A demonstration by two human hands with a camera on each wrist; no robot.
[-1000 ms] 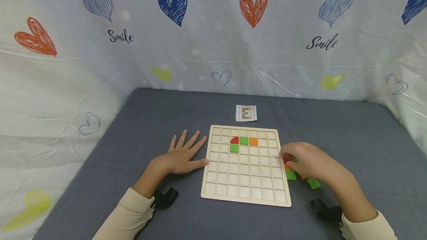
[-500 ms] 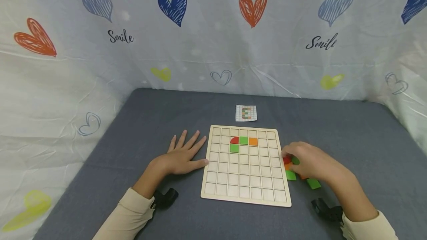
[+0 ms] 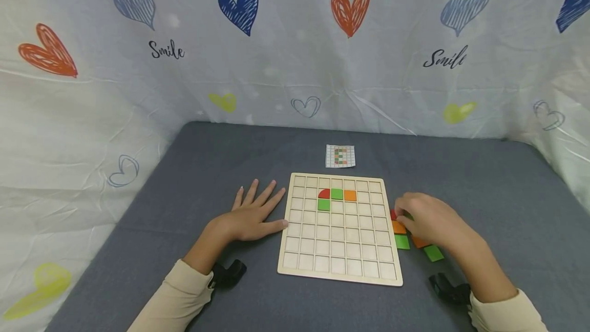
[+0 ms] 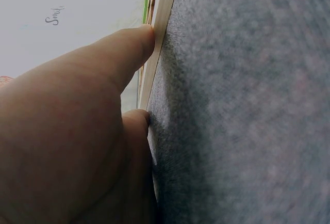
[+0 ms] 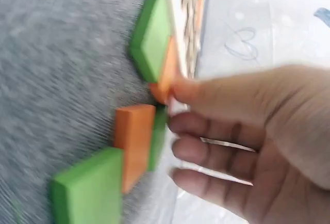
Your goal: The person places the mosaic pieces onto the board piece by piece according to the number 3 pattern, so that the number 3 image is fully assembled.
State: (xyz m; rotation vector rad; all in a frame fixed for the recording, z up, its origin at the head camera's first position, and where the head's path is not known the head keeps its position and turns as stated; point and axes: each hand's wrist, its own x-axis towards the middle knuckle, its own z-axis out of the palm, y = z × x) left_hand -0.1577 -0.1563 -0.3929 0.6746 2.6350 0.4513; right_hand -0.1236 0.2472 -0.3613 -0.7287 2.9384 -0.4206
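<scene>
A pale wooden grid board (image 3: 341, 265) lies on the dark grey cloth. Set in its upper cells are a red quarter-round tile (image 3: 324, 194), two green tiles (image 3: 337, 194) and an orange tile (image 3: 350, 195). My left hand (image 3: 251, 221) lies flat with spread fingers, its thumb touching the board's left edge; the left wrist view shows fingertips against the wooden side (image 4: 161, 22). Right of the board, my right hand (image 3: 430, 219) hovers over loose tiles, fingers curled and thumb close to the index finger. Blur hides whether a tile is between them.
Loose tiles beside the board include a red one (image 3: 393, 214), orange ones (image 3: 398, 227) and green ones (image 3: 434, 253), some partly under the right hand. Behind the board lies a small printed pattern card (image 3: 340, 156). A white heart-print curtain (image 3: 286, 65) hangs at the back.
My right hand has shifted slightly up and right, its thumb and index finger drawing closer together; more of the orange tiles shows. The left hand and the board have stayed still.
</scene>
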